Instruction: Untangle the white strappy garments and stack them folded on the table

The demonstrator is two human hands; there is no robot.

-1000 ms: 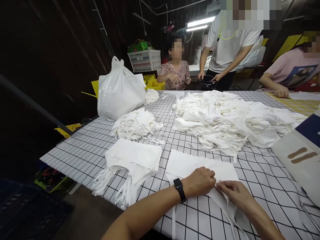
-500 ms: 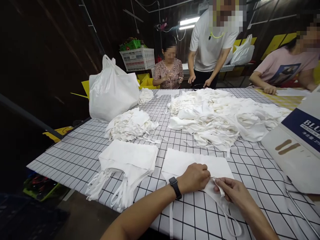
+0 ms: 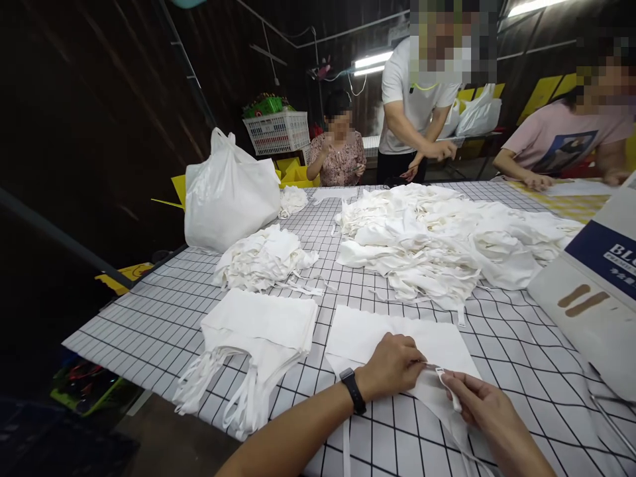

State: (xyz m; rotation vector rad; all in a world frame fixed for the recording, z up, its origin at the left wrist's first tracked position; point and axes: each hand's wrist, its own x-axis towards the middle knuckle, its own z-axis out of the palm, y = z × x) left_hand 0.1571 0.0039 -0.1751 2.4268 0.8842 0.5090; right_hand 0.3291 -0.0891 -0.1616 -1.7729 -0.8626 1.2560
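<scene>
A white camisole (image 3: 392, 322) with thin straps lies flat on the checked cloth in front of me. My left hand (image 3: 395, 363), with a dark watch on its wrist, is closed in a pinch on the camisole's edge where a strap begins. To its right, my right hand (image 3: 489, 404) pinches the white strap (image 3: 454, 401) between thumb and fingers, close to a small light-coloured loop or slider. A short piece of the strap runs between both hands. Left of them lies a neat stack of folded white camisoles (image 3: 261, 321), their straps hanging toward the table's front edge.
A large heap of white garments (image 3: 422, 232) covers the table's middle right, with a smaller pile (image 3: 263, 258) to the left. Behind it stands a full white plastic bag (image 3: 231, 192). A printed carton (image 3: 591, 298) is at the right. Several people work at the far side.
My right hand has drawn slightly right, away from my left hand, with the strap pinched. The view has tilted up a little. The standing person across the table has swung an arm out.
</scene>
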